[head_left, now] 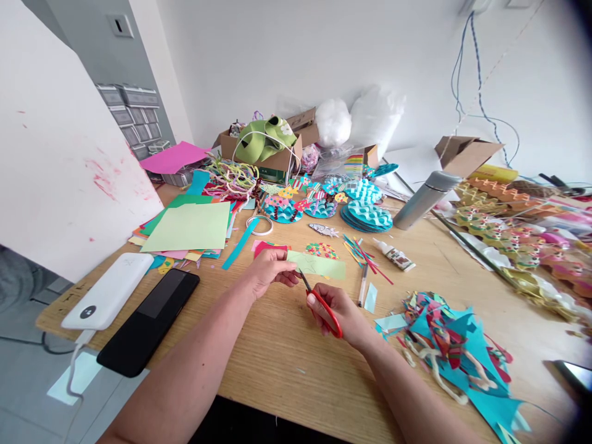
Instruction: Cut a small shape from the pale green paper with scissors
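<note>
My left hand (pixel 268 269) pinches the left end of a light green paper strip (pixel 324 266) and holds it over the wooden table (pixel 287 364). My right hand (pixel 340 313) grips red-handled scissors (pixel 324 306), whose blades point up at the strip's lower edge near my left fingers. A faint pencil outline shows on the strip. Beside my right hand lie a pen (pixel 362 285) and a small pale blue paper piece (pixel 370 298).
A black phone (pixel 150 319) and white power bank (pixel 108 290) lie at the left. Coloured paper sheets (pixel 189 227), a glue bottle (pixel 394 254), teal paper crafts (pixel 365 216), a metal flask (pixel 425 198), cardboard boxes (pixel 263 154) and a heap of paper scraps (pixel 453 351) surround the work spot.
</note>
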Tool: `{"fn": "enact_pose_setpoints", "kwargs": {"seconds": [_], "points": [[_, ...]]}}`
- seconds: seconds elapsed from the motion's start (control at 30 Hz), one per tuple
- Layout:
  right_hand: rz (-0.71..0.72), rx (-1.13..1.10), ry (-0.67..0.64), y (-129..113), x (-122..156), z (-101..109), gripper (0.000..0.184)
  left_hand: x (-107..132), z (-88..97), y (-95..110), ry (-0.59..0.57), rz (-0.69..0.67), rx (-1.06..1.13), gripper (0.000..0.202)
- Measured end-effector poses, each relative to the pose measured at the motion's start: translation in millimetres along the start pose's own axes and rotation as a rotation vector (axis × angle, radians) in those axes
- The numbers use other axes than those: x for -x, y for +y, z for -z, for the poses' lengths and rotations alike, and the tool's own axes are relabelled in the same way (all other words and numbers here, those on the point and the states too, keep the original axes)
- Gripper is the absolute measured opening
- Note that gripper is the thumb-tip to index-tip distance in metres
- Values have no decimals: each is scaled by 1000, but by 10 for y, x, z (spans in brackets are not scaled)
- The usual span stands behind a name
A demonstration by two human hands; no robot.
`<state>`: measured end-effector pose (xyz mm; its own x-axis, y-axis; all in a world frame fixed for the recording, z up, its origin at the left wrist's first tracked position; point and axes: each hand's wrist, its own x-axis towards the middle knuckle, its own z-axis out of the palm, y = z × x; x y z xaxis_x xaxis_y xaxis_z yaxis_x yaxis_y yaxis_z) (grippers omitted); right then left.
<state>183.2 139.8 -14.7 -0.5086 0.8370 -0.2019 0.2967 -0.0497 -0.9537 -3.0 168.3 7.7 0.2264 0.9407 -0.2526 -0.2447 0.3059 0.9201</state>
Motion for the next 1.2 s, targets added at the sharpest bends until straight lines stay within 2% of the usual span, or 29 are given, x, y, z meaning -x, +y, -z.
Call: {"fn": "enact_pose_setpoints", "kwargs": {"seconds": [1.2], "points": [[-18,-29,19,-28,-11,2,45,-16,12,-16,0,2,-24,26]]}}
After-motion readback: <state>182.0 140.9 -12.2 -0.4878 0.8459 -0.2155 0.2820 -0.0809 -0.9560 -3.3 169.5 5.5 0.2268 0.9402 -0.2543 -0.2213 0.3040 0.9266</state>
